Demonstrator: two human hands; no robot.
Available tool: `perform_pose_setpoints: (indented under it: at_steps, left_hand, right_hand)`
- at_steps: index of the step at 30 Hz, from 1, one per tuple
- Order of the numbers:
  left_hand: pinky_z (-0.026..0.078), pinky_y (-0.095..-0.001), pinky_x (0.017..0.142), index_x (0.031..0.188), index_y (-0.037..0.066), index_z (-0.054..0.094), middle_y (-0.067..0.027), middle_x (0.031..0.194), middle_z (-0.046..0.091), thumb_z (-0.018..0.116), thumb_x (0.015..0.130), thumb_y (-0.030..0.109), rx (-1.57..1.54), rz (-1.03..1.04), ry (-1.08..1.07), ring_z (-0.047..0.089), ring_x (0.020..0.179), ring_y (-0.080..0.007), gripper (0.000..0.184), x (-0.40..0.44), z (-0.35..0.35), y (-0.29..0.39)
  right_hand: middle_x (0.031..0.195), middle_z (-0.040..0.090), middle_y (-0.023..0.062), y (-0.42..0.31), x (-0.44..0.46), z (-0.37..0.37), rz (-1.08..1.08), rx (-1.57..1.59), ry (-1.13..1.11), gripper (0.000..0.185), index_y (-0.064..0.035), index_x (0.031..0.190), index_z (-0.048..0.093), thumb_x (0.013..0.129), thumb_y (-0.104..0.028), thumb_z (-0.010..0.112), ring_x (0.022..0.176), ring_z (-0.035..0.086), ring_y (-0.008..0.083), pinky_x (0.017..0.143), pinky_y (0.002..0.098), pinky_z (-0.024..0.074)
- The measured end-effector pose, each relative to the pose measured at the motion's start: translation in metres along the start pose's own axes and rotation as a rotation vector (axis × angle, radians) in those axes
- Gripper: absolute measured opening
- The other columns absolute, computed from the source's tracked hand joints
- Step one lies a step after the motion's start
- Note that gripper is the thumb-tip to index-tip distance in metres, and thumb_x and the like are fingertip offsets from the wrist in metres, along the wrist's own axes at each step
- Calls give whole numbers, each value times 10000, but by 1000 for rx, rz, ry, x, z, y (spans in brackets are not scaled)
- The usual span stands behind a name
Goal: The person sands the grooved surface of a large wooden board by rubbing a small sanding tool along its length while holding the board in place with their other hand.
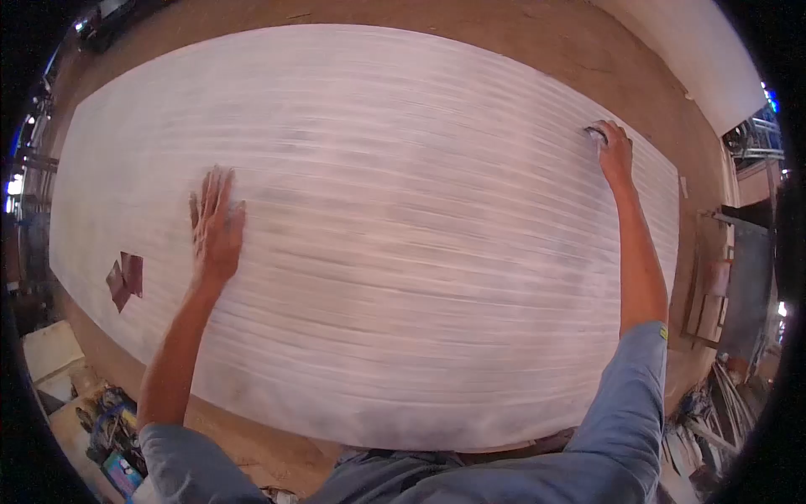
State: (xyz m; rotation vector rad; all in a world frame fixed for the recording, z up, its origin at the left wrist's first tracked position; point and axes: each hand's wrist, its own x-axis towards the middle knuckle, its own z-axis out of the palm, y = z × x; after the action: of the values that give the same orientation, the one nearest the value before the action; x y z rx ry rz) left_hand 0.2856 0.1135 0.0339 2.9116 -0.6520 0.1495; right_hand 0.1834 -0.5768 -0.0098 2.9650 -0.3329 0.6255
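Observation:
A large pale panel (378, 252) with whitish, streaky, dusty lines lies flat in front of me. My left hand (216, 231) rests on its left part, palm down, fingers spread, holding nothing. Near the far right edge, my right hand (615, 144) is closed around a small piece of sandpaper (596, 134), pressed to the surface. Only its dark edge shows; the fingers cover the rest. Two dark reddish pieces of sandpaper (132, 273) lie on the panel, left of my left hand.
Brown floor (470, 29) surrounds the panel. Tools and a colourful box (123, 472) sit at the lower left. Long strips (729, 407) are piled at the lower right, below a dark upright board (745, 290). A pale sheet (697, 59) stands at the upper right.

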Motion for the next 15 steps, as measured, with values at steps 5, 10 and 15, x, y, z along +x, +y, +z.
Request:
perform_pose_setpoints:
  at_steps: [5, 10, 15]
  left_hand:
    - [91, -471, 1185, 1481, 111, 336, -135, 1546, 283, 467, 977, 239, -5, 1, 20, 216, 1447, -289, 536, 2, 0, -4]
    - [95, -466, 1188, 1480, 130, 341, -110, 1548, 286, 478, 976, 247, -32, 11, -23, 221, 1446, -274, 535, 4, -10, -3]
    - [92, -463, 1191, 1487, 140, 325, -98, 1554, 274, 490, 972, 249, -22, 34, -15, 217, 1447, -272, 552, 2, -6, -8]
  right_hand:
    - [1151, 632, 133, -234, 105, 27, -263, 314, 30, 342, -119, 1135, 660, 808, -75, 570, 1114, 562, 328, 985, 485, 399]
    - [1156, 646, 112, -469, 192, 42, -298, 301, 67, 308, -155, 1152, 662, 877, -148, 526, 1120, 576, 313, 1031, 498, 389]
    - [1013, 666, 175, -324, 153, 39, -372, 481, 34, 285, -56, 1065, 672, 820, -67, 527, 964, 629, 354, 871, 480, 486]
